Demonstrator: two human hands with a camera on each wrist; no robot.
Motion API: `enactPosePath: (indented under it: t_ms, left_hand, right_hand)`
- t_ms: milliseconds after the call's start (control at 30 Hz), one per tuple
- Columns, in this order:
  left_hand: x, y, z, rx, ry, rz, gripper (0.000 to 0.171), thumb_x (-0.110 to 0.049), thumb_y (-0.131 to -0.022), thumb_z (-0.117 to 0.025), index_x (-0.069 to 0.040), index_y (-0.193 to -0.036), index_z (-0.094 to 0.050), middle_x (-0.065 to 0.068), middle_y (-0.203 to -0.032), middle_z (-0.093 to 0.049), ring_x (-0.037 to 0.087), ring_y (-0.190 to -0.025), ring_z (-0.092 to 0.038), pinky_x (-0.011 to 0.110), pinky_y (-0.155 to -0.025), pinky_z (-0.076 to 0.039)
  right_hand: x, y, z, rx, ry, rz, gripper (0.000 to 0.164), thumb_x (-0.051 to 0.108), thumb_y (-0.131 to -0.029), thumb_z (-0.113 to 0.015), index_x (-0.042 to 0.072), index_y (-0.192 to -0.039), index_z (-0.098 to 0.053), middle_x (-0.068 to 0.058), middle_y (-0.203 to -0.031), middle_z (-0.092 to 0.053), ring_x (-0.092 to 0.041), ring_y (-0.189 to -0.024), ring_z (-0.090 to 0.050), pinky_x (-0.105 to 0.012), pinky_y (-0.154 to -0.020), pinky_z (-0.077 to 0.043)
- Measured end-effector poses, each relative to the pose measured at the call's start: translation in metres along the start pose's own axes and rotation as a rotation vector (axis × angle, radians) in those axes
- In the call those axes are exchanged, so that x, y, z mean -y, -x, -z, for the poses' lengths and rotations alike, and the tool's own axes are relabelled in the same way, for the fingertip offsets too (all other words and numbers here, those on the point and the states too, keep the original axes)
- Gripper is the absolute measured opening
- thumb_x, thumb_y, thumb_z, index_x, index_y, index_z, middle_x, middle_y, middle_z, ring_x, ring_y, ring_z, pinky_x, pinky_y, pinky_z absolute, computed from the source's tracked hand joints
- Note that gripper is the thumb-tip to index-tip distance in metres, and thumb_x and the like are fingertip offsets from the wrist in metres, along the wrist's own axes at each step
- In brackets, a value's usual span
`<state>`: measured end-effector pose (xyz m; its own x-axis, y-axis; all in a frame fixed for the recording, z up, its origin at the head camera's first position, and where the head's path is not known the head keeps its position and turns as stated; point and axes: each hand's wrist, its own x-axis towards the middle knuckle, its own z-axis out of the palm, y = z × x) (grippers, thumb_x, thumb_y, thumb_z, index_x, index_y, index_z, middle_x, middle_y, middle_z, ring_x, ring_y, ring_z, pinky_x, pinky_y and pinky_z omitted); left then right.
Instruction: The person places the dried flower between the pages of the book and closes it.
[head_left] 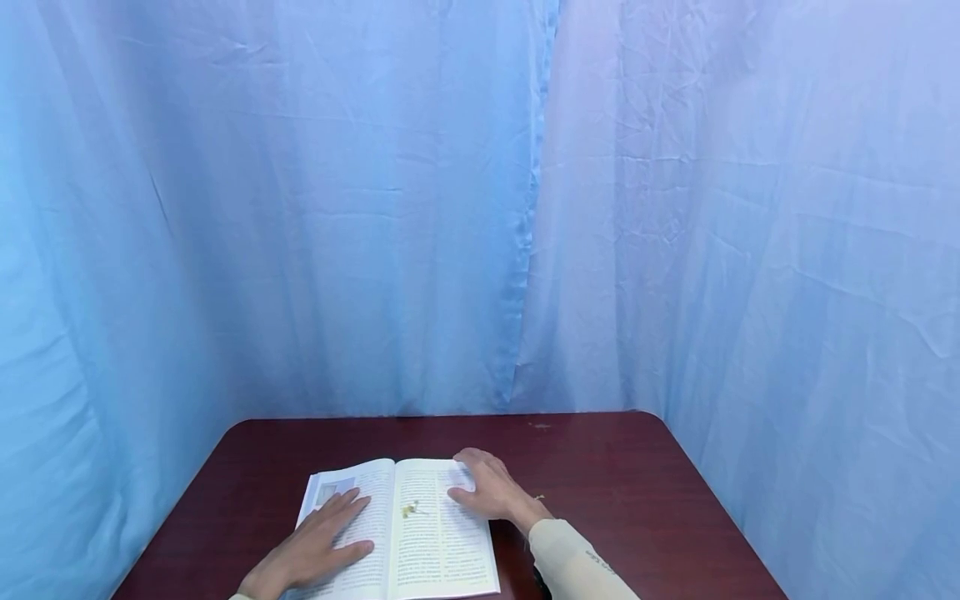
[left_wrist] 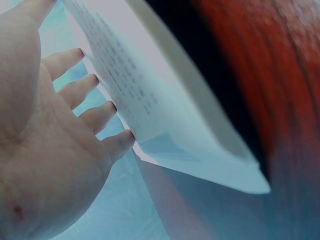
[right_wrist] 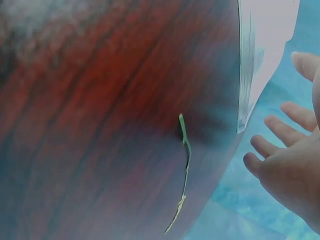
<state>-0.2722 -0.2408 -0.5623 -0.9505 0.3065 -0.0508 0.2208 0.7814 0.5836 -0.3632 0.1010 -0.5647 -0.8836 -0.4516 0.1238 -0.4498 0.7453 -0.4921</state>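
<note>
An open book (head_left: 442,554) lies on the dark red table, its text pages facing up. On its right page, near the fold, rests a small yellow flower (head_left: 408,509) with a thin stalk. My left hand (head_left: 318,540) rests on the left page with fingers spread; in the left wrist view its straight fingertips touch the paper. Over the upper outer corner of the right page is my right hand (head_left: 489,490), its fingers relaxed and holding nothing. A thin green stem (right_wrist: 187,155) lies on the table beside the book in the right wrist view.
The wooden table (head_left: 615,475) has rounded far corners and reaches beyond the book on both sides. Blue curtains (head_left: 375,208) hang behind it and along both sides. A dark object shows partly under the right forearm (head_left: 577,562) at the near edge.
</note>
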Motion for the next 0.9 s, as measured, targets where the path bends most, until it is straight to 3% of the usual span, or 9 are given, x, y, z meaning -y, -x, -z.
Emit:
enactPosePath:
  t_ms: [367,900]
  left_hand:
    - [-0.001,-0.001,-0.001,0.008,0.006,0.014,0.082,-0.055,-0.102,-0.078,-0.01,-0.167,-0.054,0.022,-0.181,-0.042,0.057,-0.17,-0.029,0.085,-0.133,-0.02]
    - [0.0,-0.005,-0.004,-0.001,-0.005,0.008,0.083,-0.056,-0.102,-0.078,-0.01,-0.167,-0.054,0.022,-0.18,-0.042,0.057,-0.17,-0.03,0.085,-0.133,-0.021]
  right_hand:
    - [-0.009,-0.005,0.002,0.137,0.078,-0.056,0.081,0.045,-0.107,-0.077,0.005,-0.169,-0.048,-0.016,-0.181,-0.042,-0.046,-0.172,-0.033,-0.067,-0.14,-0.028]
    - [-0.016,-0.009,0.001,0.14,0.102,-0.083,0.084,0.049,-0.104,-0.08,0.006,-0.169,-0.05,-0.014,-0.179,-0.046,-0.042,-0.172,-0.035,-0.065,-0.141,-0.029]
